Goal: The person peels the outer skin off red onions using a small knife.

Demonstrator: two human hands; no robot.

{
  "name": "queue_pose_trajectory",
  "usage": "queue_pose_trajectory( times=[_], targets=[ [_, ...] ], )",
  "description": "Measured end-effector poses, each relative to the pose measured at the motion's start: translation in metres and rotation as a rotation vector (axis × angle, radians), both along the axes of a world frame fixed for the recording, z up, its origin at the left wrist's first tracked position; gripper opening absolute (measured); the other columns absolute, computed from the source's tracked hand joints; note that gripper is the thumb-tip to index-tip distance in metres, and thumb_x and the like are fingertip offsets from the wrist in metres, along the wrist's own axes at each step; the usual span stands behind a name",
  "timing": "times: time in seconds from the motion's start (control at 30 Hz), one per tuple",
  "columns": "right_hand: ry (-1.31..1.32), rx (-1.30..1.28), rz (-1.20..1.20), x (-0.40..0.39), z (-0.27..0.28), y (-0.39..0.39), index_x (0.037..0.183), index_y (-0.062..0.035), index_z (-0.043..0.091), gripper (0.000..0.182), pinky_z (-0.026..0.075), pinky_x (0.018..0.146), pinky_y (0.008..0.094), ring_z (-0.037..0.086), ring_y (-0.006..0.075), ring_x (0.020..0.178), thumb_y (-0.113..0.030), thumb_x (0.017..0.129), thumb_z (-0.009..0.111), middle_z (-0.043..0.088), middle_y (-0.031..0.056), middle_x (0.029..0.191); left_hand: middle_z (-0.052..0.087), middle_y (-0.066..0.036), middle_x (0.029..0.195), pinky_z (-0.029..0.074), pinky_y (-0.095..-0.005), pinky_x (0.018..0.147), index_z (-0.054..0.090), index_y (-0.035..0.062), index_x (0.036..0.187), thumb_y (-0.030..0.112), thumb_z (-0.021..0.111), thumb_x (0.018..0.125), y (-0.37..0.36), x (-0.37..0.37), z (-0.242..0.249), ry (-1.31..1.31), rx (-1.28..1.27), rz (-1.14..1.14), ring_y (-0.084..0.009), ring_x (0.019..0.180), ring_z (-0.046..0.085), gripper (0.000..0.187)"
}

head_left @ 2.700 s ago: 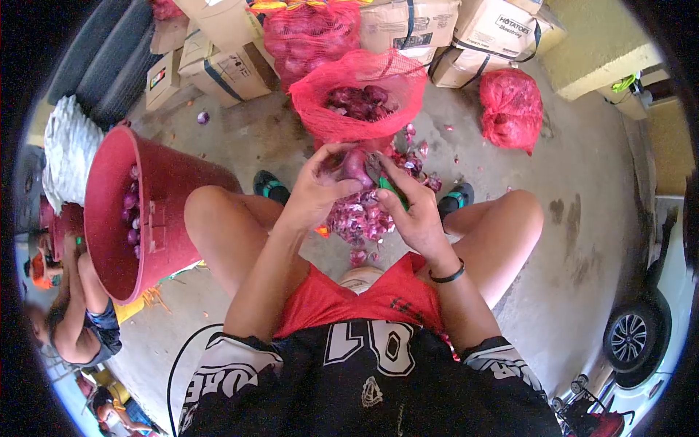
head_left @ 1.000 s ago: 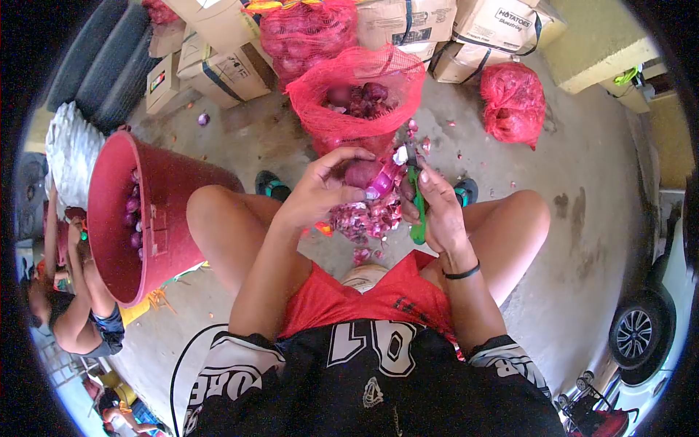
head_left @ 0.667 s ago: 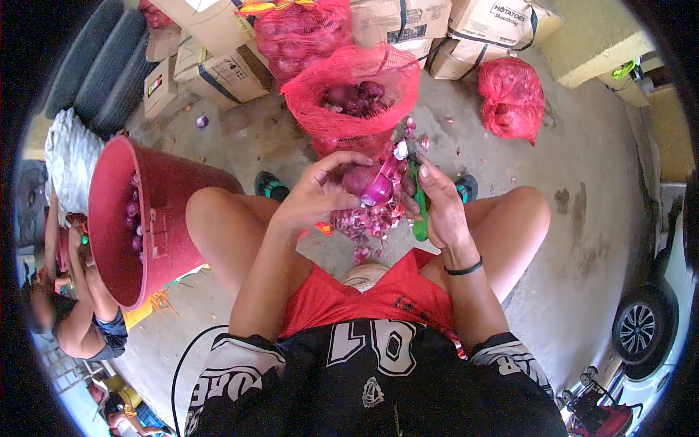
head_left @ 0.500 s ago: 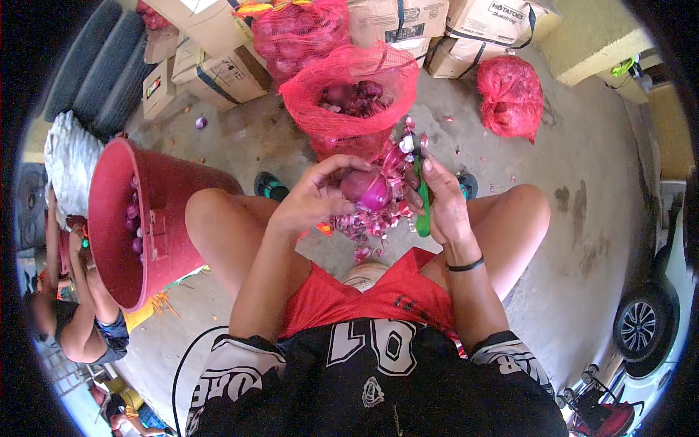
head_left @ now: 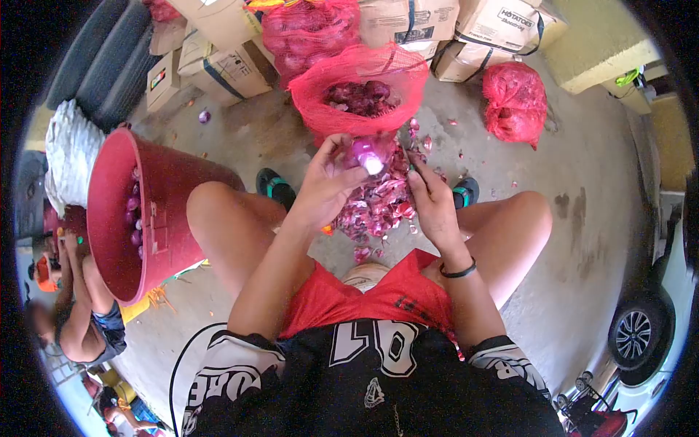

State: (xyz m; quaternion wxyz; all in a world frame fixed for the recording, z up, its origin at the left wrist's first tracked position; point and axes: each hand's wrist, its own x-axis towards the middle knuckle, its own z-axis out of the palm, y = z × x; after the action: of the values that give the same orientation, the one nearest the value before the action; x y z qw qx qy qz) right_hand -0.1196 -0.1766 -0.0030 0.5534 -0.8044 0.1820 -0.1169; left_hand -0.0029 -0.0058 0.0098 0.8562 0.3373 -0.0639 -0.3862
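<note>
A shiny purple onion [head_left: 368, 154] is in my left hand [head_left: 329, 182], held by the fingers and thumb above a heap of peelings. Just right of it, my right hand [head_left: 432, 198] is closed round a knife, whose green handle is mostly hidden by the fingers. Below and between both hands lie red and white onion skins [head_left: 375, 207] on the floor. Beyond the hands stands an open red mesh sack [head_left: 309, 109] with dark onions inside.
At the left a large red tub [head_left: 186, 207] lies tilted with onions inside. Full mesh sacks [head_left: 313, 36], cardboard boxes [head_left: 229, 69] and a tied red bag [head_left: 514, 105] stand farther off. Another person [head_left: 87, 313] sits at far left; a car wheel [head_left: 633, 333] shows at right.
My left hand has moved up with the onion, which is turned differently. The right hand has turned, its fingers now curled over the green handle that showed fully before.
</note>
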Motion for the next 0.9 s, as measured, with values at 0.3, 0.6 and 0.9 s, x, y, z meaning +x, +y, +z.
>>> queue_pose_trajectory(
  times=[0.3,0.6,0.9],
  targets=[
    [-0.298,-0.206,0.079,0.007,0.033,0.028,0.135,0.0016,0.046,0.049,0.049,0.086,0.0379,0.064,0.0364,0.099,-0.008,0.089,0.059,0.061,0.0272,0.111,0.052,-0.003,0.110,0.046,-0.0325,0.095,0.047,0.0072,0.113,-0.010,0.071,0.075,-0.011,-0.009,-0.002,-0.110,0.107,0.131,-0.0154,0.106,0.054,0.049],
    [-0.297,-0.264,0.084,0.010,0.037,0.024,0.133,-0.0037,0.052,0.046,0.049,0.072,0.0374,0.059,0.0300,0.074,-0.005,0.088,0.059,0.058,0.0174,0.085,0.047,-0.001,0.108,0.047,-0.0312,0.093,0.045,0.0073,0.111,-0.010,0.073,0.073,-0.015,-0.005,-0.005,-0.203,0.168,0.122,-0.0137,0.107,0.052,0.050],
    [-0.286,-0.012,0.009,0.009,0.034,0.020,0.127,-0.0010,0.058,0.035,0.048,0.074,0.0305,0.059,0.0196,0.078,-0.007,0.092,0.057,0.061,0.0136,0.089,0.049,-0.003,0.115,0.046,-0.0321,0.097,0.046,0.0075,0.118,-0.012,0.071,0.073,-0.016,-0.004,-0.004,-0.093,0.079,0.109,-0.0163,0.111,0.052,0.055]
  ],
)
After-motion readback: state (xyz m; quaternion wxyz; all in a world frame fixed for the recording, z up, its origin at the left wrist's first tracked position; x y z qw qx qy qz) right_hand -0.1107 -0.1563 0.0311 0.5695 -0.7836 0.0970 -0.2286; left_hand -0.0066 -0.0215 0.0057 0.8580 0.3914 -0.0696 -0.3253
